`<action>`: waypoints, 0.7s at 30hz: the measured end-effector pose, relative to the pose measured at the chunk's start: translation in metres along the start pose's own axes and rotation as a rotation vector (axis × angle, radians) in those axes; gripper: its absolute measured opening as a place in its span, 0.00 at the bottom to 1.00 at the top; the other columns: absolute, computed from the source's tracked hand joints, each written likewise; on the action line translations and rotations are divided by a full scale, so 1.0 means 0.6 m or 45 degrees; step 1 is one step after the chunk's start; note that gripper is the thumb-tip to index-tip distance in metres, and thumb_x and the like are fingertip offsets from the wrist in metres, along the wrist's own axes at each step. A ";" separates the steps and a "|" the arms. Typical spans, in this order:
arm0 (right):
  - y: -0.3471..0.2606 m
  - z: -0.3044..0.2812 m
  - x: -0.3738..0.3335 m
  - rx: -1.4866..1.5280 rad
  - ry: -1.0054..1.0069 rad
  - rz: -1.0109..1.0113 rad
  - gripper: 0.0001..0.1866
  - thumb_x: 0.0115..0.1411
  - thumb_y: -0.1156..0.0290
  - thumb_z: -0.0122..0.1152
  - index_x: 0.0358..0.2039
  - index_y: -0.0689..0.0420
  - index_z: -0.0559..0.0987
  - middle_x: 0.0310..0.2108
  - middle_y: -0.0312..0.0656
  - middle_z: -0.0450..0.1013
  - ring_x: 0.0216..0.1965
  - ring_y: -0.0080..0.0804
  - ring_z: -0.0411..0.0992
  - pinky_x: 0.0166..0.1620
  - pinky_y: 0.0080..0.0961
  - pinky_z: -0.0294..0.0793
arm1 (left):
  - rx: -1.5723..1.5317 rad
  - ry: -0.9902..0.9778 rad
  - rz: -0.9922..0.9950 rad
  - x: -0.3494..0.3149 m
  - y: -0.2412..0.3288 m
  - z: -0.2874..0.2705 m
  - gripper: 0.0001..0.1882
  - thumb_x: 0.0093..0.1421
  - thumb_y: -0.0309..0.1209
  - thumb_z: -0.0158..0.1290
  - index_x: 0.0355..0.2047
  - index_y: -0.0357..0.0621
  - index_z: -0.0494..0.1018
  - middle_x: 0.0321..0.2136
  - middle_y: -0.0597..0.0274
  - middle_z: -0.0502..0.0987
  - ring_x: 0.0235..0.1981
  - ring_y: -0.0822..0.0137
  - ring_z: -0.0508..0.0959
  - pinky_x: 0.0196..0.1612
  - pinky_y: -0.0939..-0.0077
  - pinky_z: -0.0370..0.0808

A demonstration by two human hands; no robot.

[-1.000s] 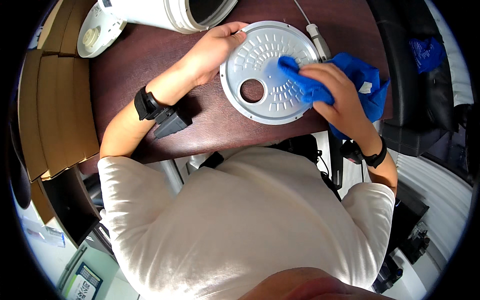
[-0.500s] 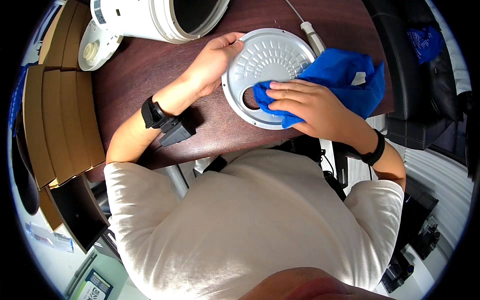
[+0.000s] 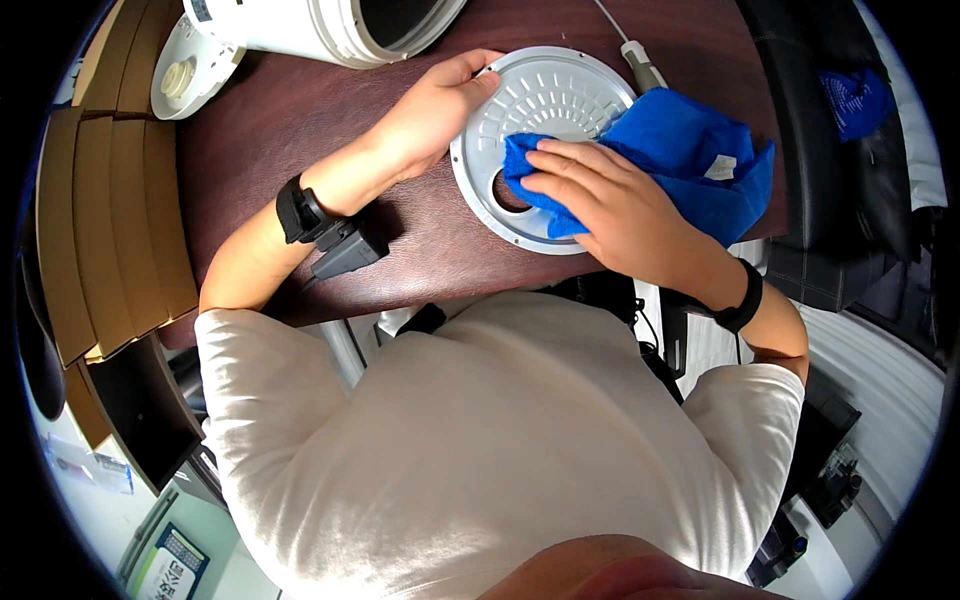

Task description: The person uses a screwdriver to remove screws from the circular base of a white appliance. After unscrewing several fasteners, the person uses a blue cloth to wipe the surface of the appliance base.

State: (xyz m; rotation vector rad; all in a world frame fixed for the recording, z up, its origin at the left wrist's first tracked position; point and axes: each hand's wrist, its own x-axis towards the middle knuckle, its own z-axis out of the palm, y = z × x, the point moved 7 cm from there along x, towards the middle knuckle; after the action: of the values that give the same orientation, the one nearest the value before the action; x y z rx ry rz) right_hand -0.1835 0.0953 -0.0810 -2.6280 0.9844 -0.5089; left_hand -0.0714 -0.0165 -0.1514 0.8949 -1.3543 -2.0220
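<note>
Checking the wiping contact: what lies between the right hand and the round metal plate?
In the head view, a blue cloth lies between the right hand and the plate.

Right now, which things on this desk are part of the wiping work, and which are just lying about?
In use:
left hand steadying the disc's rim
round perforated metal disc
blue cloth pressed on the disc by the right hand

Lying about:
white cooker body
white round lid part
cable plug
flat cardboard
</note>
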 end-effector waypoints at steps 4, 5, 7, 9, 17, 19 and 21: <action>-0.006 0.001 -0.003 0.068 -0.073 0.010 0.20 0.49 0.78 0.56 0.45 0.62 0.74 0.49 0.47 0.70 0.54 0.42 0.65 0.55 0.34 0.66 | -0.058 0.035 -0.066 -0.006 0.001 0.003 0.14 0.67 0.28 0.39 0.50 0.34 0.64 0.39 0.58 0.75 0.39 0.74 0.77 0.43 0.81 0.76; -0.004 -0.002 -0.006 0.096 -0.097 0.020 0.20 0.49 0.78 0.56 0.45 0.62 0.74 0.49 0.47 0.70 0.54 0.42 0.65 0.55 0.34 0.65 | -0.064 0.032 -0.067 -0.006 0.003 0.005 0.14 0.67 0.28 0.39 0.50 0.34 0.64 0.39 0.58 0.75 0.39 0.74 0.77 0.43 0.81 0.76; -0.005 -0.004 -0.016 0.139 -0.143 0.025 0.20 0.49 0.78 0.57 0.45 0.61 0.74 0.49 0.47 0.70 0.53 0.42 0.65 0.55 0.34 0.65 | -0.076 0.024 -0.067 -0.006 0.003 0.006 0.14 0.68 0.28 0.39 0.50 0.34 0.64 0.39 0.58 0.75 0.39 0.73 0.77 0.43 0.81 0.76; -0.010 -0.003 -0.027 0.171 -0.190 0.016 0.20 0.49 0.77 0.58 0.45 0.61 0.74 0.49 0.47 0.70 0.53 0.41 0.65 0.55 0.35 0.65 | -0.057 0.011 -0.065 -0.003 -0.001 0.002 0.14 0.68 0.28 0.38 0.51 0.34 0.64 0.39 0.58 0.75 0.39 0.73 0.77 0.43 0.81 0.76; -0.038 0.007 -0.027 0.091 -0.245 -0.079 0.16 0.55 0.73 0.53 0.45 0.60 0.75 0.49 0.47 0.71 0.54 0.41 0.65 0.57 0.36 0.63 | -0.063 0.042 -0.049 0.001 0.001 0.000 0.14 0.68 0.29 0.39 0.50 0.35 0.65 0.39 0.58 0.75 0.38 0.73 0.77 0.42 0.80 0.76; -0.041 0.008 -0.023 0.075 -0.268 -0.098 0.16 0.56 0.72 0.52 0.46 0.60 0.74 0.50 0.47 0.70 0.55 0.40 0.65 0.57 0.36 0.62 | -0.081 0.051 -0.060 0.000 0.001 0.002 0.14 0.67 0.29 0.40 0.50 0.35 0.65 0.39 0.58 0.75 0.38 0.73 0.77 0.42 0.80 0.76; -0.045 0.010 -0.021 0.065 -0.278 -0.122 0.17 0.56 0.71 0.51 0.46 0.60 0.74 0.50 0.48 0.70 0.55 0.40 0.64 0.57 0.36 0.62 | -0.053 0.058 -0.046 0.001 0.000 0.001 0.14 0.67 0.29 0.40 0.50 0.35 0.65 0.39 0.58 0.75 0.38 0.73 0.77 0.42 0.80 0.76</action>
State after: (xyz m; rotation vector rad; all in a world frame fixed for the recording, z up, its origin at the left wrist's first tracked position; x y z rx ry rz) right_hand -0.1743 0.1242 -0.0789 -2.6255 0.7717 -0.2562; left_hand -0.0721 -0.0165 -0.1514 0.9478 -1.2749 -2.0371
